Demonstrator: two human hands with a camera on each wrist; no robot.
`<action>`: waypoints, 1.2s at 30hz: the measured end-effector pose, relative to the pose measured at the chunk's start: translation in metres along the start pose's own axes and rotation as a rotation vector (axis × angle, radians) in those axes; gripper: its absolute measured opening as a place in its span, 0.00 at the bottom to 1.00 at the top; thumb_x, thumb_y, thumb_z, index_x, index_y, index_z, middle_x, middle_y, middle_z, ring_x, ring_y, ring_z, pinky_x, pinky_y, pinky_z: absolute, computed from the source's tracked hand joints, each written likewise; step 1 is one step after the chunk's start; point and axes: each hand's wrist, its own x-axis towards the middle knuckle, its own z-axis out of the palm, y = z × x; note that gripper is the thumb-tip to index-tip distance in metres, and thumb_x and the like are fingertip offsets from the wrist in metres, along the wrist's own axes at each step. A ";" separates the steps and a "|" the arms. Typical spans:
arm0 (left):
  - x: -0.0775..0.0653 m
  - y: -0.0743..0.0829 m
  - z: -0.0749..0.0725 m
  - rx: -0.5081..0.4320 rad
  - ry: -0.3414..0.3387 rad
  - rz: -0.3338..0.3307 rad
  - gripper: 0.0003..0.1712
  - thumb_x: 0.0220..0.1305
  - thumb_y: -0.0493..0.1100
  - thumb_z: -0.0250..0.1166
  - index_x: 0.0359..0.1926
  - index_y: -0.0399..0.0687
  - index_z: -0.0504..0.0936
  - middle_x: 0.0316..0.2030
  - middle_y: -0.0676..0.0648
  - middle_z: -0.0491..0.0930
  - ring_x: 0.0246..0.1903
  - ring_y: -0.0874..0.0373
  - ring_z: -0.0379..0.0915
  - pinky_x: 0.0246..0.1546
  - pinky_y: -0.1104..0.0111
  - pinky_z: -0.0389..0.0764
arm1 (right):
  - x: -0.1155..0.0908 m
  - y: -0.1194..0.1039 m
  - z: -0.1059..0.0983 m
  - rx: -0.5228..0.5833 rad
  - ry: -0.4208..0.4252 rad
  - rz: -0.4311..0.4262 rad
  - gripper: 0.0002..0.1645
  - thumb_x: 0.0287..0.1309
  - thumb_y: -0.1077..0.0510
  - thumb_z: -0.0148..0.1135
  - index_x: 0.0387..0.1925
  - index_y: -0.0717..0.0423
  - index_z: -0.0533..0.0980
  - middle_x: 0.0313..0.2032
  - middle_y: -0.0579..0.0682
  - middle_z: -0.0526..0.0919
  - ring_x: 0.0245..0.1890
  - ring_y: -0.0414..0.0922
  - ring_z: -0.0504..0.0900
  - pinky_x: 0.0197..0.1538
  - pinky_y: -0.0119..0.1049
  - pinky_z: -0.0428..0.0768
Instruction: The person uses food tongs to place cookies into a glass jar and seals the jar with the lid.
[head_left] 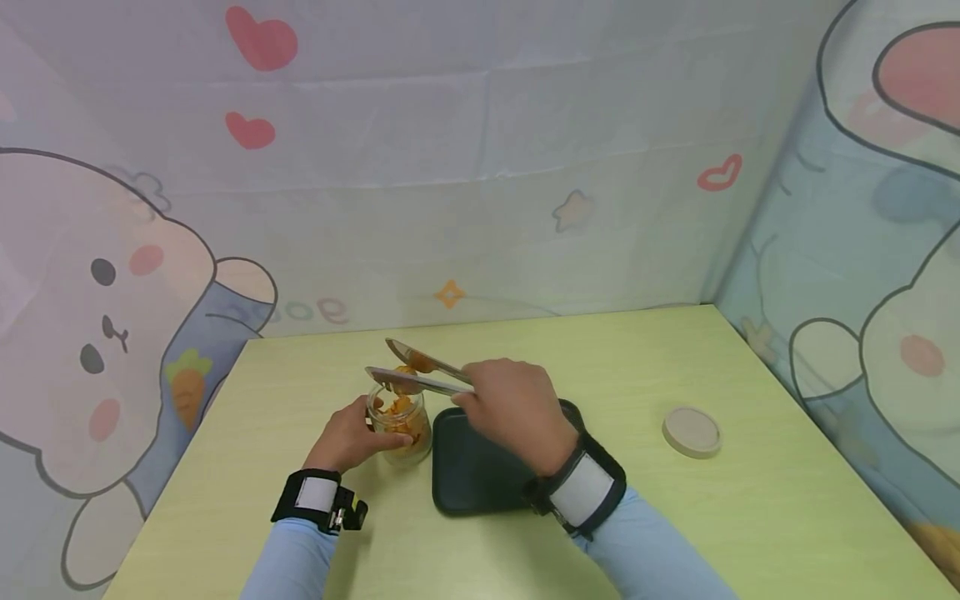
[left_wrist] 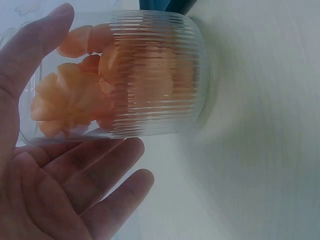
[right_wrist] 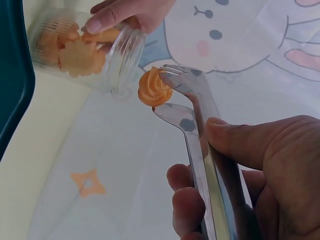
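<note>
A ribbed clear glass jar [head_left: 415, 452] stands on the table with several orange, flower-shaped cookies [left_wrist: 65, 95] in it. My left hand [head_left: 348, 437] holds the jar from the left, thumb on the near side and fingers round the other. With my right hand [head_left: 521, 412] I grip metal tongs [right_wrist: 202, 135], their tips over the open mouth of the jar. Between those tips sits one swirled orange cookie [right_wrist: 154, 88], apart from the jar's rim in the right wrist view.
Right of the jar lies a dark rectangular tray [head_left: 476, 483], partly beneath my right hand and wrist. A round beige lid [head_left: 692, 432] rests farther right on the pale yellow-green table [head_left: 630, 358]. A printed cloth [head_left: 525, 150] hangs behind the table.
</note>
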 end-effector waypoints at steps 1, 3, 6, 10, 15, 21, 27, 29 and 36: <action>0.000 0.000 0.000 -0.001 0.001 0.003 0.48 0.46 0.60 0.79 0.61 0.38 0.73 0.51 0.41 0.81 0.49 0.45 0.78 0.47 0.52 0.78 | 0.001 -0.002 0.001 -0.003 -0.002 -0.007 0.16 0.59 0.47 0.69 0.22 0.46 0.73 0.16 0.40 0.70 0.17 0.39 0.70 0.18 0.37 0.67; 0.000 0.000 0.000 -0.003 0.003 0.006 0.48 0.46 0.60 0.79 0.62 0.38 0.73 0.51 0.41 0.81 0.50 0.45 0.78 0.47 0.51 0.78 | 0.002 -0.004 0.004 -0.018 -0.005 -0.019 0.16 0.59 0.47 0.70 0.23 0.46 0.74 0.16 0.40 0.70 0.17 0.39 0.70 0.18 0.37 0.68; 0.000 -0.001 0.000 -0.001 0.006 0.007 0.48 0.46 0.60 0.79 0.62 0.38 0.73 0.51 0.41 0.81 0.49 0.46 0.78 0.47 0.51 0.78 | 0.003 -0.005 0.008 -0.039 -0.012 -0.031 0.15 0.59 0.47 0.70 0.24 0.47 0.75 0.16 0.40 0.70 0.17 0.39 0.70 0.18 0.37 0.68; 0.000 -0.002 0.001 0.002 0.008 0.002 0.47 0.46 0.60 0.79 0.61 0.39 0.73 0.50 0.42 0.82 0.49 0.47 0.78 0.47 0.52 0.78 | 0.004 -0.005 0.012 -0.059 -0.023 -0.032 0.15 0.58 0.47 0.70 0.24 0.48 0.76 0.16 0.40 0.70 0.16 0.39 0.70 0.17 0.36 0.68; 0.001 -0.002 0.001 0.013 0.008 -0.005 0.47 0.45 0.61 0.80 0.59 0.38 0.73 0.50 0.41 0.81 0.48 0.46 0.78 0.46 0.52 0.78 | 0.002 -0.002 0.012 -0.063 -0.004 -0.021 0.16 0.58 0.46 0.70 0.23 0.47 0.75 0.16 0.40 0.70 0.16 0.39 0.71 0.18 0.37 0.69; 0.003 -0.004 0.001 0.027 0.006 -0.021 0.48 0.44 0.62 0.79 0.59 0.38 0.73 0.50 0.41 0.81 0.48 0.46 0.77 0.45 0.53 0.78 | -0.001 0.006 0.012 -0.032 0.014 0.002 0.14 0.58 0.47 0.71 0.24 0.47 0.76 0.16 0.40 0.72 0.16 0.39 0.70 0.17 0.37 0.68; 0.004 -0.004 0.002 0.030 0.007 -0.020 0.47 0.45 0.62 0.80 0.57 0.38 0.73 0.49 0.41 0.80 0.48 0.46 0.77 0.45 0.54 0.78 | -0.004 0.016 0.011 0.000 -0.008 0.049 0.14 0.59 0.47 0.70 0.24 0.46 0.75 0.17 0.40 0.72 0.17 0.39 0.70 0.19 0.38 0.69; 0.004 -0.004 0.002 0.030 0.007 -0.018 0.46 0.45 0.62 0.79 0.57 0.38 0.73 0.50 0.41 0.80 0.48 0.46 0.77 0.45 0.54 0.78 | -0.005 0.018 0.010 0.002 -0.011 0.061 0.14 0.59 0.47 0.69 0.24 0.46 0.75 0.17 0.40 0.72 0.18 0.40 0.70 0.19 0.38 0.69; 0.003 -0.004 0.002 0.031 0.011 -0.012 0.47 0.45 0.62 0.80 0.58 0.37 0.73 0.50 0.40 0.80 0.48 0.46 0.77 0.44 0.54 0.78 | -0.011 0.028 0.008 0.007 0.000 0.083 0.17 0.58 0.48 0.70 0.22 0.47 0.73 0.16 0.41 0.70 0.17 0.40 0.69 0.18 0.38 0.66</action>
